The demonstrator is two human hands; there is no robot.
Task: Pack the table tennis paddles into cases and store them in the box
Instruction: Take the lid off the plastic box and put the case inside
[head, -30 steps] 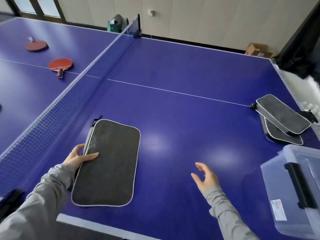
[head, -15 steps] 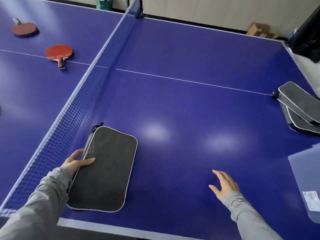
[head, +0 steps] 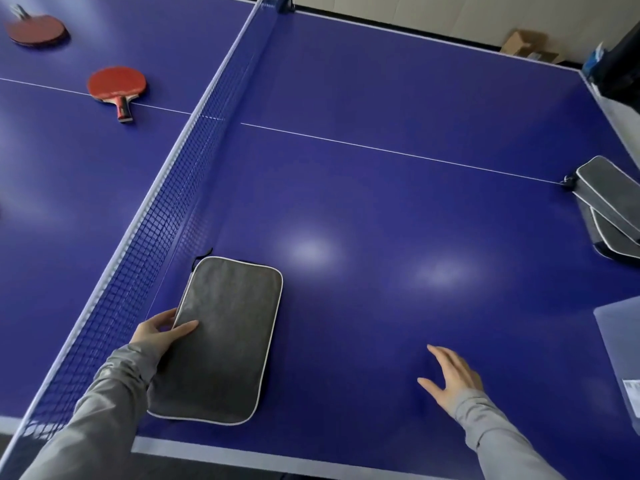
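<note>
- Grey fabric with pale piping: that is the case (head: 221,341) we hold at its left edge, our left hand (head: 161,332) pinching it with the thumb on top and the fingers curled under the rim. It lies just beside the net (head: 166,216), at the near edge of the blue table (head: 398,209).
- Our right hand (head: 450,377) hovers over bare table well to the right of the case, fingers spread and relaxed, gripping nothing.
- We judge the step in hand to be readying this case for a paddle. Whether it is already loaded we cannot tell; it looks flat.
- The case's long axis runs from the near table edge away toward the far end, roughly along the net, leaning slightly right. Its zipper pull (head: 202,258) shows at the far left corner, so the opening likely faces away from us.
- Two red paddles lie across the net: the near paddle (head: 117,86), its handle pointing toward us, and the far paddle (head: 36,29) near the top left corner.
- More cases (head: 609,206) sit stacked at the right edge; the clear box (head: 620,341) is just below them.
- Next, we reckon, comes a reach over the net for the near paddle, then feeding it in through the zipper end.
</note>
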